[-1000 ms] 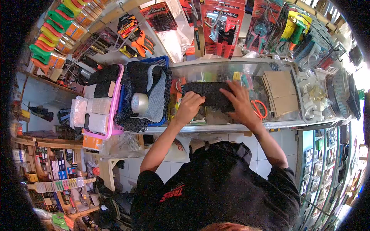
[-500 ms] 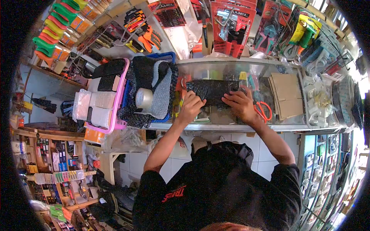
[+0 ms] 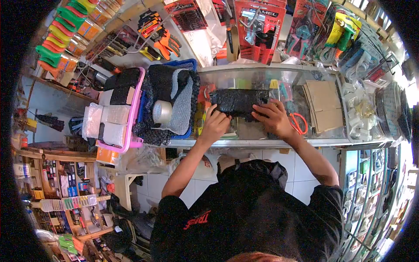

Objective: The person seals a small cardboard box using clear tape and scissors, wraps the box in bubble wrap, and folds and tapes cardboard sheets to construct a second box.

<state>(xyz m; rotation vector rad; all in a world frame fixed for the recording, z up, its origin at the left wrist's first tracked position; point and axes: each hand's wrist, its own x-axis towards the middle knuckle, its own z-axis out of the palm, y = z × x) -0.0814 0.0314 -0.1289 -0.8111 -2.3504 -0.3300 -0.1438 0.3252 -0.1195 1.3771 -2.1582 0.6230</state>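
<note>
A long package wrapped in black plastic lies across the glass counter in front of me. At its lower left corner, my left hand is closed, with bent fingers gripping the edge. My right hand holds the lower right end, its fingers curled over the black wrap and the thumb side out of sight. Just right of that hand lie scissors with orange handles, partly covered by it. What the package contains is hidden.
A blue basket at left holds bubble wrap and a tape roll. Beside it, a pink basket carries several wrapped boxes. Flat cardboard lies to the right. Tools in red packaging hang above the counter.
The package's upper side now looks smoother and more level. Both hands stay on it, shifted only slightly, and the whole view has moved a little.
</note>
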